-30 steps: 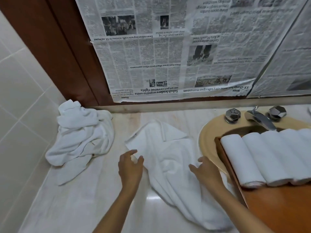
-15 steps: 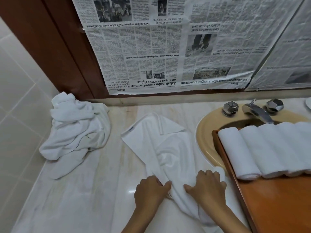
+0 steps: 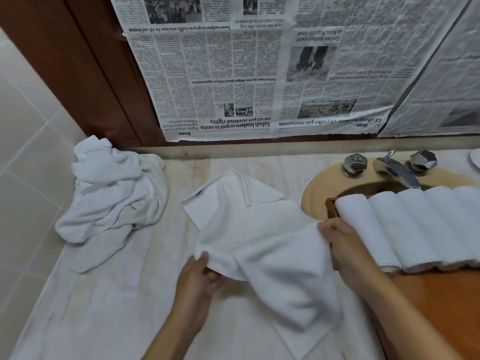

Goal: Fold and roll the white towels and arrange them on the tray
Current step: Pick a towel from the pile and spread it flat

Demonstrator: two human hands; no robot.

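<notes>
white terry towel (image 3: pixel 259 242) lies part-lifted and not yet folded on the pale marble counter (image 3: pixel 104 320). the left hand (image 3: pixel 200 279) pinches its near-left edge, thumb on top, and the right hand (image 3: pixel 345 245) grips its right edge beside the brown wooden tray (image 3: pixel 441 307). on that tray at least four rolled white towels (image 3: pixel 415 229) lie side by side, touching. farther left, a crumpled heap of white towels (image 3: pixel 111 198) waits, so several folds and rolls likely remain.

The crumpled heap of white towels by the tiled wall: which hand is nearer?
Left. The left hand is right of the heap; the right hand is farther right, beside the brown wooden tray.
</notes>
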